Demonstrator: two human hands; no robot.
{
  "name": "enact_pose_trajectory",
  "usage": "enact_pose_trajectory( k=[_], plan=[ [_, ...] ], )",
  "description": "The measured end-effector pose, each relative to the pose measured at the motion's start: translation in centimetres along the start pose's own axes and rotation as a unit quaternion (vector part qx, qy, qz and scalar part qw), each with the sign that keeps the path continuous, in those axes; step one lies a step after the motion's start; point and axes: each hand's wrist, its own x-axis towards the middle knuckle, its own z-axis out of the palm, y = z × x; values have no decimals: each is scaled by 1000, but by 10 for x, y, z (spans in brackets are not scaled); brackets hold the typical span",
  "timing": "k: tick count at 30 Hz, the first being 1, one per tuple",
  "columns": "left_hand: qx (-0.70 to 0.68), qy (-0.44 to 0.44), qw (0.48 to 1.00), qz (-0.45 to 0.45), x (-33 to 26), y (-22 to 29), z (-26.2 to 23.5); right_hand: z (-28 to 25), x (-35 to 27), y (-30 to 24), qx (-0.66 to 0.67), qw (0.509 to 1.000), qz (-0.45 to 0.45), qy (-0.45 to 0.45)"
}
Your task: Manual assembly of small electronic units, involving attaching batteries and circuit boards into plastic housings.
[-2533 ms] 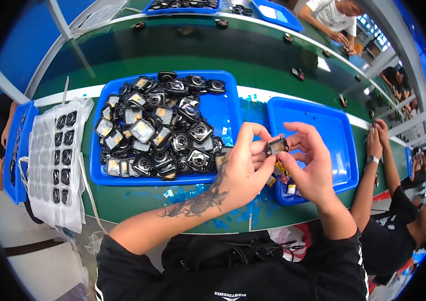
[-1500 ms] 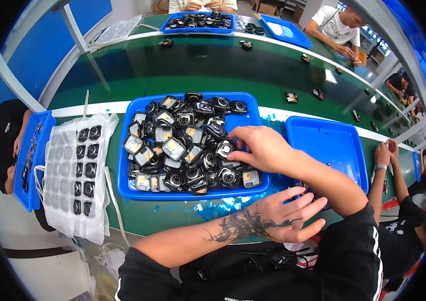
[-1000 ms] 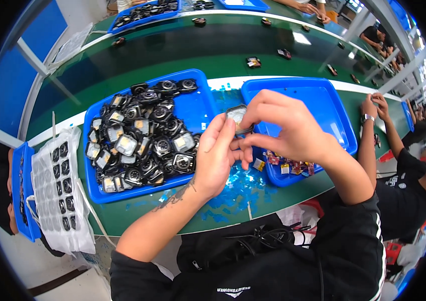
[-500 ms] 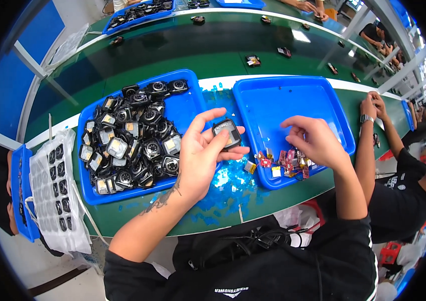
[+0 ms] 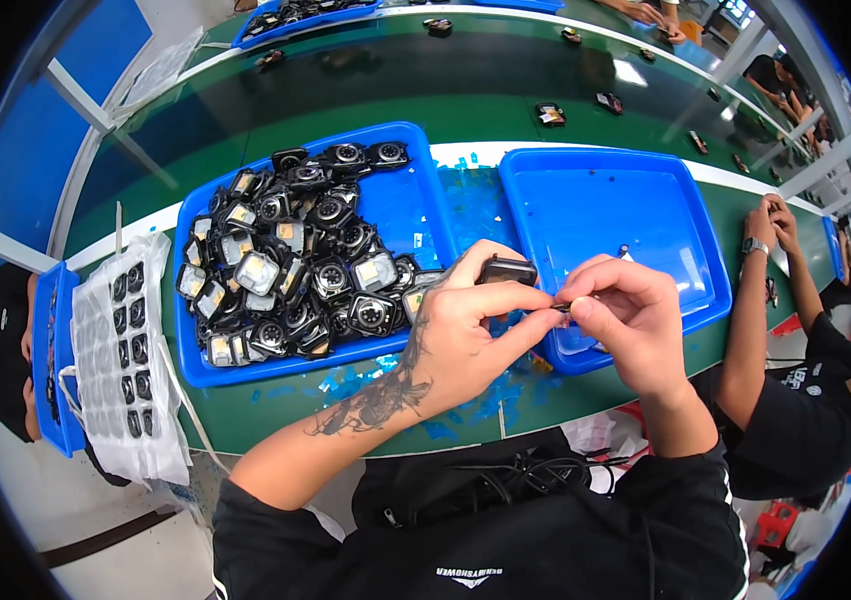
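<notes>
My left hand [image 5: 470,330] is closed, keeping a black smartwatch case [image 5: 508,270] tucked by its fingers while thumb and index fingertip reach right. There they meet the pinching fingertips of my right hand [image 5: 635,325]. Between both hands' fingertips is a small dark piece [image 5: 561,308], too small to name. Beside my left hand, the left blue tray [image 5: 413,205] carries a heap of similar watch cases [image 5: 295,255], some face down with pale insides or round sensor backs showing. Under my right hand lies the right blue tray [image 5: 610,215]; my hands mostly hide the small parts in its near end.
Bits of blue film [image 5: 435,425] litter the green table [image 5: 285,405] between and before the trays. At left hangs a white moulded sheet [image 5: 125,365] with several watch parts. Scattered parts sit on the green belt [image 5: 445,90] beyond. A co-worker's arms [image 5: 745,330] are close at right.
My left hand has turned and moved right with the watch case. My right hand has come in to meet it, and both sets of fingertips now pinch a small piece. The view has shifted slightly.
</notes>
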Motion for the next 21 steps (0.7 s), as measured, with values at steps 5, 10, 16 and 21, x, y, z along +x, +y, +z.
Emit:
enact_pose_trajectory(
  k=[5,10,16,21],
  plan=[
    [-1,8,1000,18,-1,-5,1,-9,6,-11,-57,990,119,-43],
    [29,-7,999,27,-1,-5,1,-10,6,-16,-120,986,93,-75],
    [41,-17,999,26,-1,-4,1,-10,7,-16,-225,969,44,-93],
    [52,-20,998,30,-2,-2,1,-9,13,-18,-290,949,29,-118]
  ],
)
